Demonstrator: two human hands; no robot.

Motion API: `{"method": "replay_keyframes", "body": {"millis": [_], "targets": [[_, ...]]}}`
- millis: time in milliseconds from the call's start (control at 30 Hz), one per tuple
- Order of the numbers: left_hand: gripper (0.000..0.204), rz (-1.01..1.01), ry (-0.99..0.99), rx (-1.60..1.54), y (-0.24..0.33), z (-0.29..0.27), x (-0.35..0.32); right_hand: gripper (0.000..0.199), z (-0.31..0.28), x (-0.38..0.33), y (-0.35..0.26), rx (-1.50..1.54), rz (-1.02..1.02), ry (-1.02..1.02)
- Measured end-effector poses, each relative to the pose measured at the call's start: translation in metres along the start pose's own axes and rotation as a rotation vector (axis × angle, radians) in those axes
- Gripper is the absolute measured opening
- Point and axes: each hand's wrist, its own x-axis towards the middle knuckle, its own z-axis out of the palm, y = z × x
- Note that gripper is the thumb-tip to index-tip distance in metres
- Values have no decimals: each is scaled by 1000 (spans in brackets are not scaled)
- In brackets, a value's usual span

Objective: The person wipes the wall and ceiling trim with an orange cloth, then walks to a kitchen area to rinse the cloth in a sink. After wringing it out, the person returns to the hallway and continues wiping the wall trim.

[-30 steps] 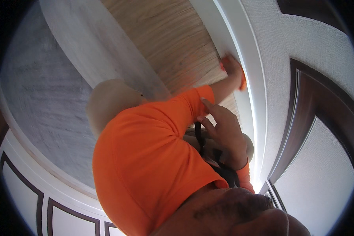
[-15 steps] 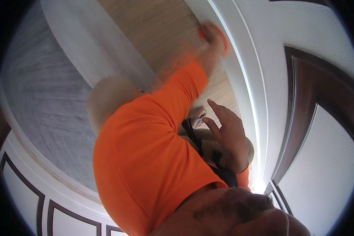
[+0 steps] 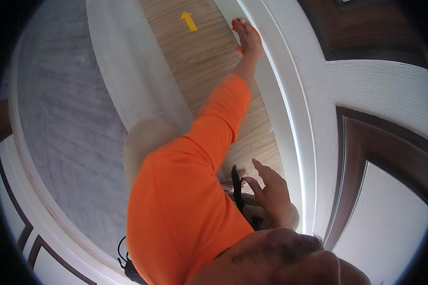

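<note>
My left hand [image 3: 248,40] reaches far out along the foot of the wall, at the end of an orange sleeve. It grips a bright orange-red object [image 3: 240,49] that shows only at the edges of the hand, so its kind is hidden. The hand is at the pale strip [image 3: 271,90] between the wood-look floor [image 3: 180,52] and the white skirting. Nearer my body, my right hand [image 3: 273,194] is held up with nothing in it, thumb and fingers apart. A black strap [image 3: 237,185] hangs beside it, and some toes [image 3: 242,174] show behind.
A yellow arrow [image 3: 189,21] lies on the wood-look floor. A pale grey band [image 3: 128,61] and a darker grey streaked surface [image 3: 66,95] run along the left. My bent knee [image 3: 150,137] is over the band. Dark wooden mouldings [image 3: 361,137] frame the white textured wall.
My left arm has stretched further out along the wall. My view has shifted, bringing the yellow arrow into sight. The right hand keeps much the same pose.
</note>
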Motion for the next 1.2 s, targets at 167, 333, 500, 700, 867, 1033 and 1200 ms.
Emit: {"method": "replay_keyframes", "body": {"millis": [167, 333, 500, 700, 867, 1033, 1200], "targets": [[87, 119, 23, 213, -106, 3, -53, 50, -5, 20, -4, -37, -34, -30], [87, -29, -125, 210, -155, 16, -162, 49, -2, 34, -14, 12, -20, -71], [82, 268, -115, 49, -84, 14, -33, 51, -2, 29, -4, -29, 31, -22], [78, 73, -110, 219, -60, 4, 5, 50, -1, 34, -5, -41, 44, -130], [79, -126, -76, 211, -163, 9, -133, 49, -1, 54, -18, -36, -34, -183], [81, 24, 35, 56, -146, 23, -67, 50, -2, 50, -15, -21, -34, -89], [77, -12, -21, 78, -28, -12, 12, 50, 1, 36, -2, -28, 59, -135]]}}
